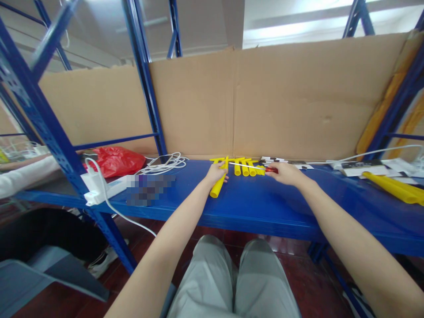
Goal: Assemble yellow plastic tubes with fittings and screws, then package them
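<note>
Fingers of my left hand [216, 172] are wrapped round a yellow tube-shaped piece [217, 188], its round end tilted toward me above the blue shelf. My right hand [285, 173] grips the red handle of a screwdriver [247, 165]. Its long thin shaft points left and reaches the upper part of that yellow piece; whether the tip touches a screw is too small to tell. Behind the shaft, several similar yellow tube pieces [245, 169] lie side by side on the shelf, close to the cardboard.
A blue metal shelf [265, 207] spans the front, backed by cardboard [298, 97]. Left are a white power strip [114, 187], a red plastic bag [117, 162] and coiled white cable [168, 163]. More yellow tubes [394, 187] and papers [364, 168] lie right. A co-worker's sleeve [29, 175] shows left.
</note>
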Demonstrator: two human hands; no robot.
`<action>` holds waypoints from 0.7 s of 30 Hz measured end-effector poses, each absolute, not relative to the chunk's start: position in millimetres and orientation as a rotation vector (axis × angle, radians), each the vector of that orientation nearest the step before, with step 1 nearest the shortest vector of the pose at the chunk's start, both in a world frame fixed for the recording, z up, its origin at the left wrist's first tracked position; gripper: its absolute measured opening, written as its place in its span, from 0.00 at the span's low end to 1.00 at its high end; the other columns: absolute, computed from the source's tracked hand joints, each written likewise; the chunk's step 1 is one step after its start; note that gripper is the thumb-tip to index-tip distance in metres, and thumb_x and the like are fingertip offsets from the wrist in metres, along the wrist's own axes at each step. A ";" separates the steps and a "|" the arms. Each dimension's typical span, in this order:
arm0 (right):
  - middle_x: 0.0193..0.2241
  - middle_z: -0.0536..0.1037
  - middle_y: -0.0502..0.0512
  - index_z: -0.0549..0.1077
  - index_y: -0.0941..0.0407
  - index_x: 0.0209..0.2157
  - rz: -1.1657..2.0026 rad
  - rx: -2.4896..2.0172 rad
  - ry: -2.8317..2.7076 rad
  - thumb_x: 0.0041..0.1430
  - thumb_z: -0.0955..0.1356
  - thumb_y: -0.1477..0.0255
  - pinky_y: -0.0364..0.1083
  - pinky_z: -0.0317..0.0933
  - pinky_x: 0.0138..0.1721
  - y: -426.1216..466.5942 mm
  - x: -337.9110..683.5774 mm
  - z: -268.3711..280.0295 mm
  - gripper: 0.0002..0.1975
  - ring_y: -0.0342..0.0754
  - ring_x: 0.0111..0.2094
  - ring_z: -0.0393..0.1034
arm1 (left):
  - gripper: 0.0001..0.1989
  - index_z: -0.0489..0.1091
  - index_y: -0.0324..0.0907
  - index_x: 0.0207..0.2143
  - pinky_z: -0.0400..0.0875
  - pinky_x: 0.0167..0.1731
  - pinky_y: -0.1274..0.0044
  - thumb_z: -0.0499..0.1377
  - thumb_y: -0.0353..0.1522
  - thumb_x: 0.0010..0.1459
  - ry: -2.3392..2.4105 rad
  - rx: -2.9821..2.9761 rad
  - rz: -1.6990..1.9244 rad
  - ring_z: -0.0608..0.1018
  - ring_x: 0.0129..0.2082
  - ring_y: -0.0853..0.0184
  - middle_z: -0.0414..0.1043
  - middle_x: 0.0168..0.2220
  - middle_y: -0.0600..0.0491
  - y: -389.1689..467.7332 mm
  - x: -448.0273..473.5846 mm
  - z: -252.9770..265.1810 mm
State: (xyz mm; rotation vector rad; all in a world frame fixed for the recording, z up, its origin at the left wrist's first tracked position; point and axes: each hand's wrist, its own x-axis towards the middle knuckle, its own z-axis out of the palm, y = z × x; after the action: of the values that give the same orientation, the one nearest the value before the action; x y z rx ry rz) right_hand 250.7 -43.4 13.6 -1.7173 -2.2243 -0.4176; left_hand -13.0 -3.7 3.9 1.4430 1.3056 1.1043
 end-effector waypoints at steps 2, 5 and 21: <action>0.32 0.80 0.58 0.72 0.54 0.34 -0.381 -1.715 -2.220 0.59 0.65 0.66 0.45 0.57 0.30 -42.4 250.1 13.0 0.08 0.52 0.32 0.73 | 0.29 0.63 0.39 0.63 0.73 0.23 0.82 0.57 0.21 0.59 1.308 1.434 1.109 0.74 0.18 0.75 0.76 0.31 0.51 -3.0 -13.3 3.3; 0.29 0.79 0.56 0.71 0.54 0.34 -0.329 -1.680 -2.197 0.55 0.68 0.65 0.44 0.57 0.28 -39.2 251.2 10.4 0.07 0.50 0.28 0.72 | 0.30 0.63 0.40 0.63 0.74 0.23 0.82 0.57 0.21 0.59 1.305 1.435 1.103 0.75 0.19 0.75 0.76 0.32 0.51 -2.2 -13.9 2.8; 0.30 0.81 0.56 0.74 0.52 0.32 -0.499 -1.699 -2.156 0.58 0.66 0.64 0.45 0.55 0.28 -46.0 250.0 15.9 0.08 0.51 0.31 0.73 | 0.29 0.63 0.40 0.63 0.73 0.22 0.82 0.59 0.22 0.59 1.297 1.433 1.098 0.75 0.18 0.75 0.77 0.34 0.49 0.4 -14.2 0.9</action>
State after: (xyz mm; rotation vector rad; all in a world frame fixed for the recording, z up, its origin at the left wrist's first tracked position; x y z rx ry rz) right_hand 250.0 -46.0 15.9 -1.6989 -2.1556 -0.4990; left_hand -14.2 0.4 0.9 1.4329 1.2968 1.0977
